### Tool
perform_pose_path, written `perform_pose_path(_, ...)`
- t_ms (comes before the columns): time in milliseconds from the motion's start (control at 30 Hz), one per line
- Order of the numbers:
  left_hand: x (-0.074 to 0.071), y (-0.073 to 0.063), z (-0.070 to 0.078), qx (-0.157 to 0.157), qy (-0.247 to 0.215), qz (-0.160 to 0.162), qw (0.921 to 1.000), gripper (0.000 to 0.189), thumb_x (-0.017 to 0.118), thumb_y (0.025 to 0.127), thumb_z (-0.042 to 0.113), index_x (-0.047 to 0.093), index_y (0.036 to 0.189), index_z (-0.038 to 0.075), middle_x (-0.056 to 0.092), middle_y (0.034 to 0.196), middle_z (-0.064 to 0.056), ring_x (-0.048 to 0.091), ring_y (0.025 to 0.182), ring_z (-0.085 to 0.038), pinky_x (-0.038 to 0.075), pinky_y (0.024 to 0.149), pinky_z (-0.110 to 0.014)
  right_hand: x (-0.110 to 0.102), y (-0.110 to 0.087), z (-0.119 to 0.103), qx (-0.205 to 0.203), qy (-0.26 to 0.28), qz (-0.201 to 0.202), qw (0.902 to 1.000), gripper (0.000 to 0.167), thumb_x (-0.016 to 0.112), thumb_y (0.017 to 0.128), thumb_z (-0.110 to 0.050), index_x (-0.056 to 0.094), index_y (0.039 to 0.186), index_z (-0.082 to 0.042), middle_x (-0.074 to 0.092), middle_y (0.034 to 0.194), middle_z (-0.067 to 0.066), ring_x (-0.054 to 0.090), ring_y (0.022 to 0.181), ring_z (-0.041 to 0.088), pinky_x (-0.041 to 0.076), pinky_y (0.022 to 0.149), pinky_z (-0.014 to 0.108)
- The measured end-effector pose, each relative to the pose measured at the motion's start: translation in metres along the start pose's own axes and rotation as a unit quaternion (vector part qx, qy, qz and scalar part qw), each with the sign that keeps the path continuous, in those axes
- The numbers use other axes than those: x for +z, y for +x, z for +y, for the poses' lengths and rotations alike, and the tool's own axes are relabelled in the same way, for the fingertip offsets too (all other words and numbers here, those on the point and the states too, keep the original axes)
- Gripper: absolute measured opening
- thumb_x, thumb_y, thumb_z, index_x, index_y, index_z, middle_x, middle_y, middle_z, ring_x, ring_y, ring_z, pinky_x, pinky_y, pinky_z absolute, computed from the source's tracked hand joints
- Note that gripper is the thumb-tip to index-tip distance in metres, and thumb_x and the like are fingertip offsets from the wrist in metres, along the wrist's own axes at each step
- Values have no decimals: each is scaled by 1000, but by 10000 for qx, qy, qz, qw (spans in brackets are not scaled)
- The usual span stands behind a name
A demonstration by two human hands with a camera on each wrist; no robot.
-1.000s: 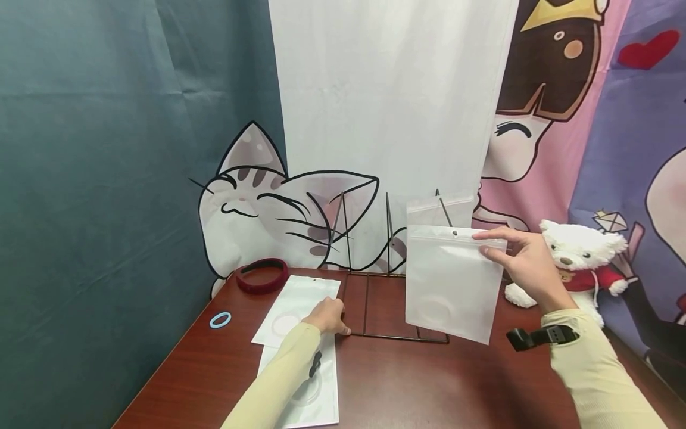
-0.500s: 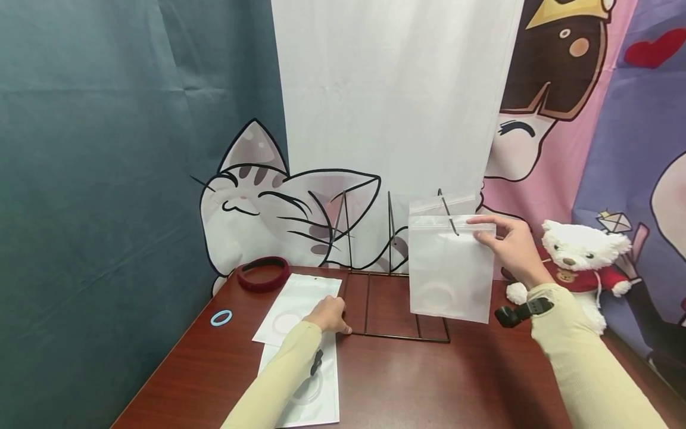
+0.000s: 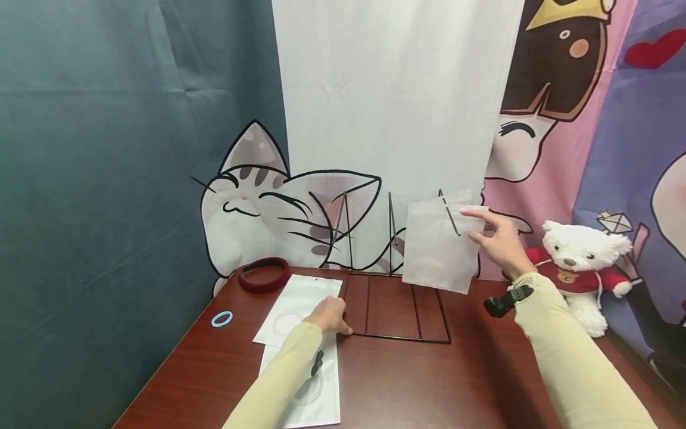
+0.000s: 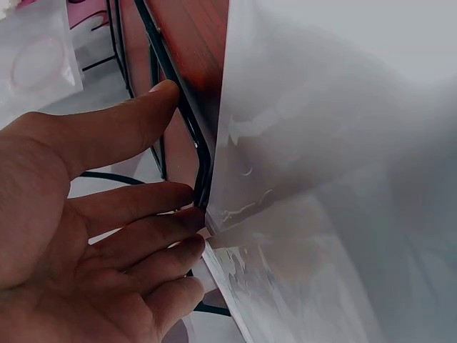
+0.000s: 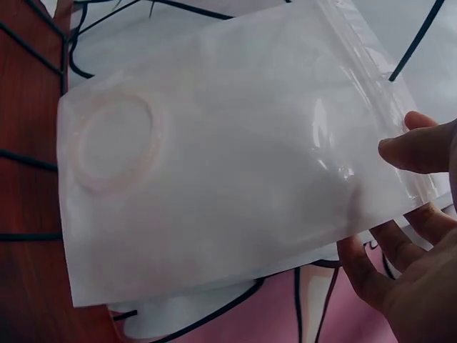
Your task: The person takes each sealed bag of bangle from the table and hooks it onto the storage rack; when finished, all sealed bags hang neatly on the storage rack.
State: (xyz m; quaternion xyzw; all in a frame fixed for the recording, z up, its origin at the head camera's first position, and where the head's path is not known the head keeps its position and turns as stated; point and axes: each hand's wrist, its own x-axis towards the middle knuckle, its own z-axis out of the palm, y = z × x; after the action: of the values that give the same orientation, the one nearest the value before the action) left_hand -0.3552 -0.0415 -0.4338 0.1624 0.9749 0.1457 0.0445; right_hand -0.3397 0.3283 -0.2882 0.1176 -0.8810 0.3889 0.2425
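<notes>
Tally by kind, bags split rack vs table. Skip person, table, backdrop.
White bags at the rack: at least 2, layers overlap
White bags on the table: at least 2
Wire rack: 1
Dark red headband: 1
Light-blue ring: 1
Plush bear: 1
Total: at least 8

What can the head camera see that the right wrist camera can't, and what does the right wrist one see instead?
Only the head view shows the teddy bear, the dark red headband, the little blue ring, the left hand and the white bags lying flat.

Only the right wrist view shows the lower fingers of the right hand; the head view hides them.

Both show the right hand pinching a white bag with a round shape in it, plus parts of the wire rack and brown table.
</notes>
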Motion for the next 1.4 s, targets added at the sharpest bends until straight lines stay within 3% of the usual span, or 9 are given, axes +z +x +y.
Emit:
perform_pose_path(233, 4, -1, 0, -13, -73, -15, 10000, 45, 91, 72, 28, 72, 104, 1, 69, 98, -13, 61, 86, -22, 54, 82, -39, 9, -19, 26, 435, 146, -260, 9986, 45, 63, 97, -13, 58, 142, -17, 49, 151, 20, 58, 120, 36, 46, 82, 19)
perform_pose_path(333, 6, 0, 0, 32, -80, -9, 10000, 47, 91, 72, 28, 73, 105, 1, 70, 101, -13, 62, 90, -23, 55, 84, -39, 14, -32, 42, 628, 194, -353, 9972, 42, 62, 99, -15, 59, 141, -15, 50, 150, 21, 57, 121, 36, 49, 81, 23)
perform_pose_path(500, 7, 0, 0, 153, -14, 47, 9999, 48, 91, 73, 30, 73, 107, 1, 72, 103, -13, 64, 95, -24, 55, 87, -39, 24, -54, 67, 725, 22, -372, 9967, 40, 63, 98, -17, 61, 138, -13, 55, 146, 21, 60, 115, 29, 50, 74, 18)
perform_pose_path(667, 7, -2, -1, 314, -79, 14, 9995, 52, 89, 76, 30, 72, 114, -1, 73, 111, -15, 67, 104, -29, 55, 93, -41, 34, -74, 86, 768, -116, -390, 9962, 39, 65, 97, -16, 64, 136, -11, 61, 138, 22, 60, 112, 17, 45, 76, 11)
perform_pose_path(833, 4, -4, -9, 540, -155, 21, 9984, 53, 86, 79, 29, 70, 119, -1, 72, 118, -17, 67, 112, -33, 53, 99, -44, 44, -91, 98, 1088, -245, -667, 9915, 37, 65, 97, -15, 65, 133, -9, 65, 130, 23, 57, 104, 3, 47, 78, 18)
perform_pose_path(1000, -7, -2, -32, 755, -203, 429, 9960, 48, 83, 79, 23, 70, 117, -3, 74, 114, -17, 67, 112, -37, 52, 101, -46, 52, -103, 106, 1502, -107, -1340, 9795, 32, 63, 97, -11, 67, 126, 1, 69, 120, 25, 59, 88, 10, 46, 69, 24)
perform_pose_path(1100, -17, -1, -52, 632, -342, 700, 9950, 47, 83, 78, 18, 69, 118, -4, 74, 116, -18, 66, 114, -38, 50, 102, -47, 56, -107, 105, 1558, -226, -1660, 9735, 27, 62, 96, -10, 69, 120, 2, 72, 114, 22, 60, 87, 15, 46, 69, 26)
perform_pose_path(1400, -45, -8, -113, -548, -675, 941, 9918, 39, 78, 86, 14, 70, 120, -2, 70, 123, -22, 65, 114, -38, 51, 101, -54, 80, -108, 83, 966, -693, -2118, 9701, 22, 70, 90, -13, 72, 110, -3, 75, 106, 15, 69, 102, 31, 53, 85, 42)
